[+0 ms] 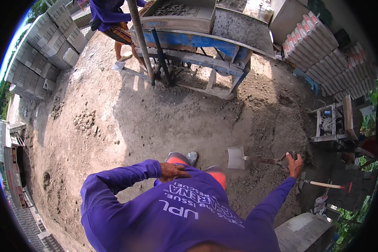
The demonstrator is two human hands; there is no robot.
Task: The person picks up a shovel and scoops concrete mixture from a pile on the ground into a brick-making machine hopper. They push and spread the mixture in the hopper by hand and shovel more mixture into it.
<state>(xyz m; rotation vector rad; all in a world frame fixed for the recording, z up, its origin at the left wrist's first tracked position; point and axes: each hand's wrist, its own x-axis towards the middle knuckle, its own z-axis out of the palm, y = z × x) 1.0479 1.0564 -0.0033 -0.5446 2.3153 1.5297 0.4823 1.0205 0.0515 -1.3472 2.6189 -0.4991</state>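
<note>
My right hand (pixel 295 165) is closed around the grip of a shovel, out to my right at arm's length. The shovel's pale, square blade (pixel 236 158) lies over the dirt floor near my feet. Its wooden shaft (pixel 262 160) runs sideways from the blade to the hand. My left hand (pixel 174 171) rests against the front of my purple shirt (pixel 176 210), its arm bent at the elbow. Its fingers are stretched out along the cloth, with nothing seen in them.
Ahead stands a blue metal machine (pixel 189 42) with a tray on top; a person (pixel 111 21) works at its left. Stacked concrete blocks (pixel 42 50) rise at the far left, piled sacks (pixel 315 46) at the far right. Loose sand (pixel 273 113) and another long-handled tool (pixel 326 185) lie to the right.
</note>
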